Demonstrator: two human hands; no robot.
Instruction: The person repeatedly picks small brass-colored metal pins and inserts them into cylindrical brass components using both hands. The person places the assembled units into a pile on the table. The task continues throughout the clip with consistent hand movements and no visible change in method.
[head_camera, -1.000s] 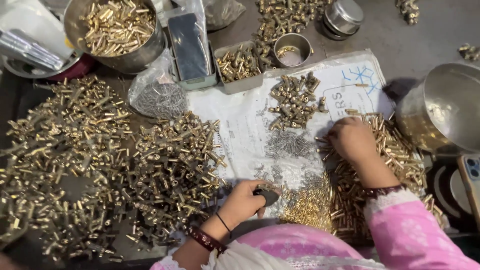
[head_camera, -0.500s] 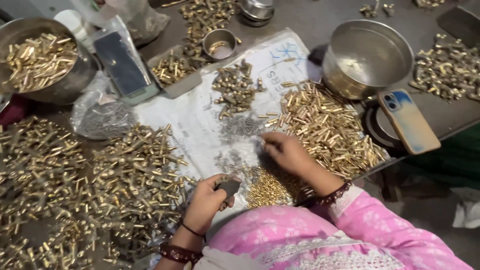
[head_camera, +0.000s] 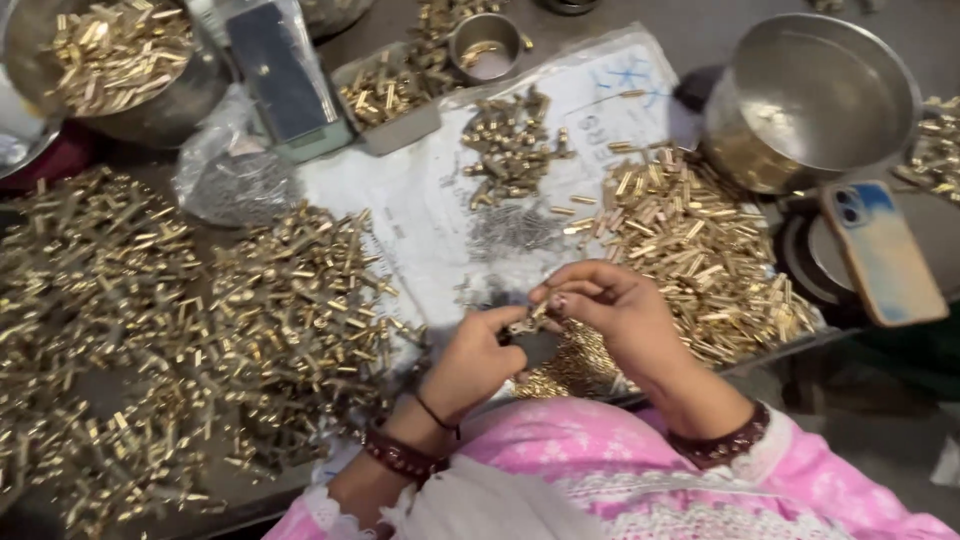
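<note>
Far left: big spread of small brass pin-shaped parts (head_camera: 150, 330) covering the dark worktable (head_camera: 700, 30), w/ a round steel bowl of brass parts (head_camera: 120, 60) at the top-left corner. Just right of the bowl: clear plastic bag of small grey metal bits (head_camera: 225, 180) and a dark flat phone-like device in a clear sleeve (head_camera: 275, 75).

Centre: white printed plastic sheet (head_camera: 420, 210) under a small heap of short brass fittings (head_camera: 510, 140); small steel cup (head_camera: 485, 45) above it, beside a shallow tray of brass pieces (head_camera: 385, 95).

Left hand (head_camera: 475, 360) curled nearly closed, thumb + forefinger pinching a small brass part (head_camera: 528, 322), held just over the sheet's near edge. Right hand (head_camera: 610, 310) meets it from the right, fingertips pinched on the same part; other fingers loosely bent. Both wrists wear dark bangles; pink sleeves below.

Right of hands: pile of longer brass pins (head_camera: 690, 250) on the sheet. Beyond: large empty steel pot (head_camera: 810, 95), then a phone in an orange-and-blue case (head_camera: 880, 250) lying near the table edge.
</note>
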